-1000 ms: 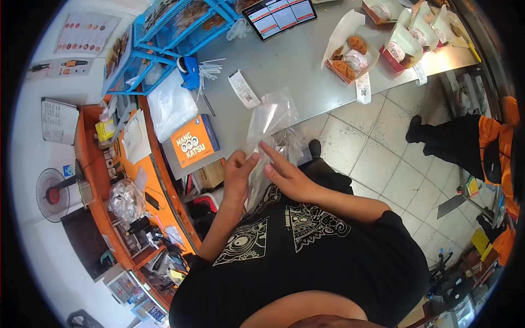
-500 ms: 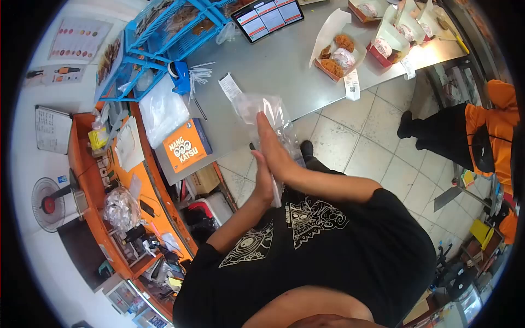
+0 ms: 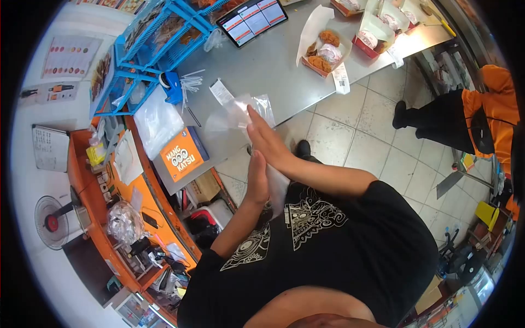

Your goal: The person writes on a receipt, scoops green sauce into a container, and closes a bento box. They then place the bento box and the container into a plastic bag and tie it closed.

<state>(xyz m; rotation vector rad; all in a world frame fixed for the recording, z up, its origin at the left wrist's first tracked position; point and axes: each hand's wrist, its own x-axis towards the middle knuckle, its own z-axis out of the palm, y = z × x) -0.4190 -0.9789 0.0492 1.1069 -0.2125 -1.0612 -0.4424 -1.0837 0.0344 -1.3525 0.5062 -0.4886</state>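
A clear plastic bag (image 3: pixel 278 191) is pressed flat between my two palms, in front of my black shirt. My left hand (image 3: pixel 257 177) lies against it from the left, fingers straight and together. From the other side my right hand (image 3: pixel 268 143) presses in, its fingers reaching further up than the left ones. Part of the bag sticks out above the fingers and part hangs below the palms. Just beyond the bag, a white printed receipt (image 3: pixel 221 92) lies on the metal table (image 3: pixel 262 65).
Open boxes of fried chicken (image 3: pixel 322 57) stand at the table's far right. A tablet (image 3: pixel 251 21), blue rack (image 3: pixel 158 52), tape dispenser (image 3: pixel 171 87), plastic bags (image 3: pixel 158 117) and an orange box (image 3: pixel 183 154) are left. A person in orange (image 3: pixel 486 117) stands right.
My palms have shifted against each other, the right hand slightly up and left. More of the bag shows below the hands. The whole view has shifted a little.
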